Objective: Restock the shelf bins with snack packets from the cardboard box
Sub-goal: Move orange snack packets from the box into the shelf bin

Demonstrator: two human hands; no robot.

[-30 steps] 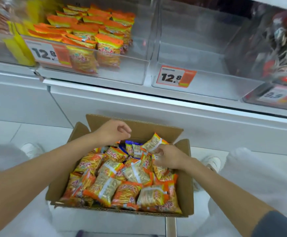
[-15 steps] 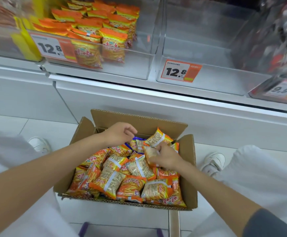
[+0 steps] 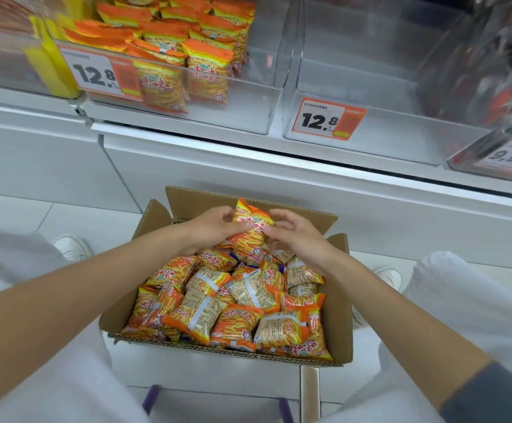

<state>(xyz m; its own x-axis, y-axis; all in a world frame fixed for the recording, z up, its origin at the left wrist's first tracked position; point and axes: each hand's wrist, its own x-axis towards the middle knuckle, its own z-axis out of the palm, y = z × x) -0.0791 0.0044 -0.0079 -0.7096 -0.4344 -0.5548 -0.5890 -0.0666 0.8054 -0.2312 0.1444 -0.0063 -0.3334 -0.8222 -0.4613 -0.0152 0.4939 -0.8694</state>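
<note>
An open cardboard box (image 3: 337, 303) on the floor between my knees is full of orange snack packets (image 3: 242, 303). Over its far end one orange snack packet (image 3: 253, 222) is held up between both hands. My left hand (image 3: 213, 228) grips it from the left with thumb and curled fingers. From the right, my right hand (image 3: 295, 238) pinches its edge, thumb on the front. Above, a clear shelf bin (image 3: 248, 102) holds the same orange packets on its left side. The clear bin (image 3: 401, 138) to its right has nothing in it.
A bin of dark and red packets (image 3: 492, 71) stands at the far right, and a blurred bin with yellow items (image 3: 10, 56) at the far left. Orange 12.8 price tags (image 3: 328, 120) hang on the bin fronts. White shoes (image 3: 71, 247) flank the box on the tiled floor.
My right hand lifted a packet out of the box toward the left. My left hand came right and took hold of it. The view shifted closer to the shelf.
</note>
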